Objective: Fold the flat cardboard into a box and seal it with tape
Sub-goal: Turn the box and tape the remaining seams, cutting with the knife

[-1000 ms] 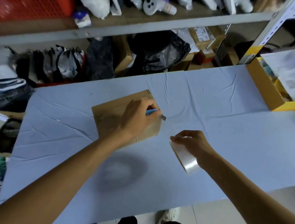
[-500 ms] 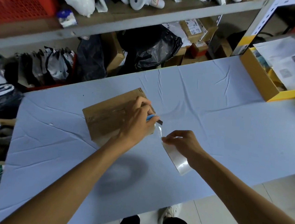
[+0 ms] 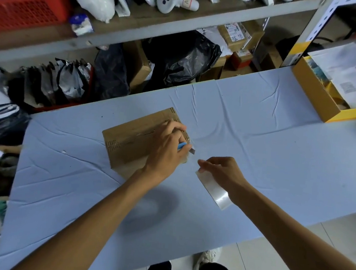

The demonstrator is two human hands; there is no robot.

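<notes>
A brown cardboard box, folded up with its top flaps closed, sits on the blue table. My left hand rests on the box's right end and grips a blue utility knife, its blade pointing right past the box edge. My right hand holds a roll of clear tape just right of the box. A short stretch of clear tape runs from the roll toward the box edge by the blade.
A yellow-edged carton full of papers stands at the table's far right. Behind the table a shelf holds black bags, parcels and a red basket. The table's near edge is close to my legs.
The view has shifted slightly. My left hand with the knife has stayed at the box's right end, and my right hand with the roll has come closer to the box, shortening the tape stretch.
</notes>
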